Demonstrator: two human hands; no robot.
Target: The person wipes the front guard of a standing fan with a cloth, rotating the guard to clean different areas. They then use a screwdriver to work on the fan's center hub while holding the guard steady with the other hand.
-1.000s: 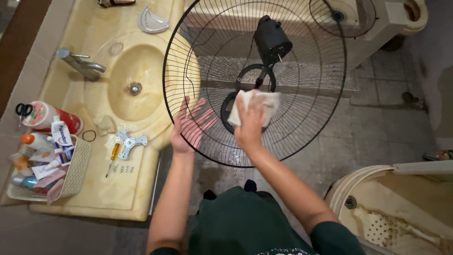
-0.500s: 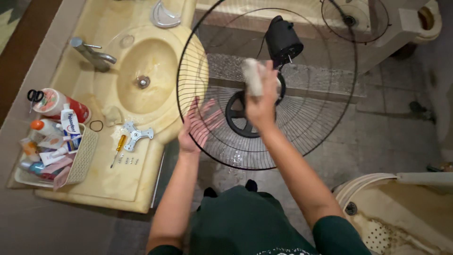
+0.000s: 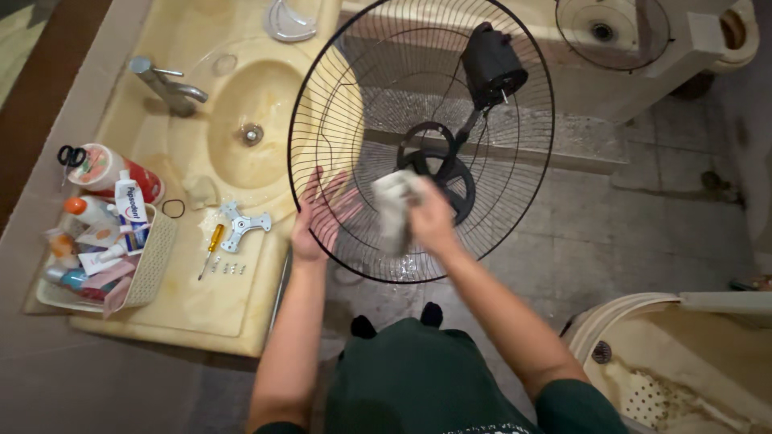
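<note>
Fan guard [image 3: 515,96]: round black wire grille with its motor housing, held upright over the floor beside the sink.
Change: the cloth [image 3: 394,210] has moved from the upper hub down toward the lower left wires, so wiping continues across the grille.
Left hand [image 3: 315,219]: open, fingers spread flat behind the wires, bracing.
Right hand [image 3: 430,219]: closed around the cloth (blurred by motion).
Nearby: screwdriver [image 3: 212,246], small screws and a basket [image 3: 153,257] of toiletries on the table [image 3: 185,309].

Right hand [image 3: 430,219] presses cloth [image 3: 394,210] on fan grille [image 3: 515,209].
</note>
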